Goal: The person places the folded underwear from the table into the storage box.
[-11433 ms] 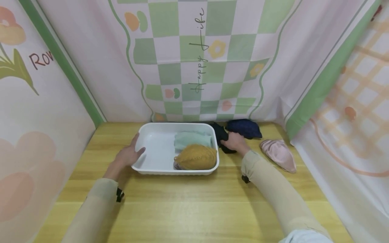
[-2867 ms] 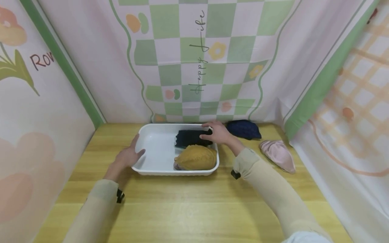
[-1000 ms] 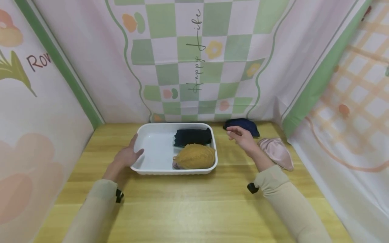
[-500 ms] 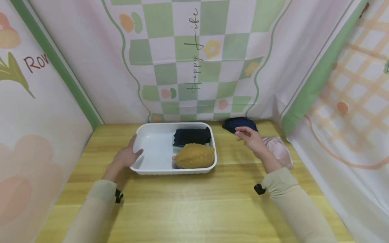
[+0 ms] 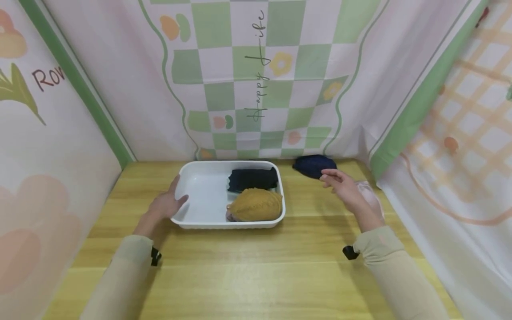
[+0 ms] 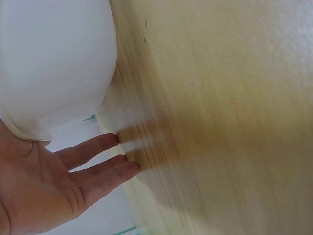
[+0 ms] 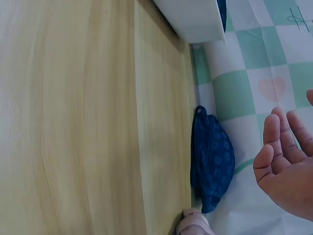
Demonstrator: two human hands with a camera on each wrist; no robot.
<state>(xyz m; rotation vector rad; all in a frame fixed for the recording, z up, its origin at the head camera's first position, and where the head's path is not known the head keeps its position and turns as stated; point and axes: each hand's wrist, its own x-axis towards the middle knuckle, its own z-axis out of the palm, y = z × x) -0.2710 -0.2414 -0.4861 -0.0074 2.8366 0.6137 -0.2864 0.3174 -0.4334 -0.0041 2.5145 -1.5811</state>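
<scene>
My left hand (image 5: 163, 206) holds the left end of the white tray (image 5: 200, 226), thumb over the rim and fingers outside; the left wrist view shows straight fingers (image 6: 111, 181) down by the table. A folded black garment (image 5: 253, 180) lies in the tray at the back right, over a mint-green one that barely shows. In front of it sits a mustard folded bra (image 5: 258, 205). My right hand (image 5: 347, 192) hovers with nothing in it, fingers loosely bent. Close by lie a navy lace bra (image 7: 212, 156), folded, and a pale pink satin one (image 5: 372, 200), partly hidden behind that hand.
The wooden table (image 5: 224, 275) runs back to a hanging checked curtain (image 5: 256, 89). Patterned fabric also closes in the left side (image 5: 48, 178) and right side (image 5: 460, 178).
The black garment went from beside the tray into it, over the mint-green one. My right hand let go and has since drifted right, over the pink bra. The left hand keeps its place.
</scene>
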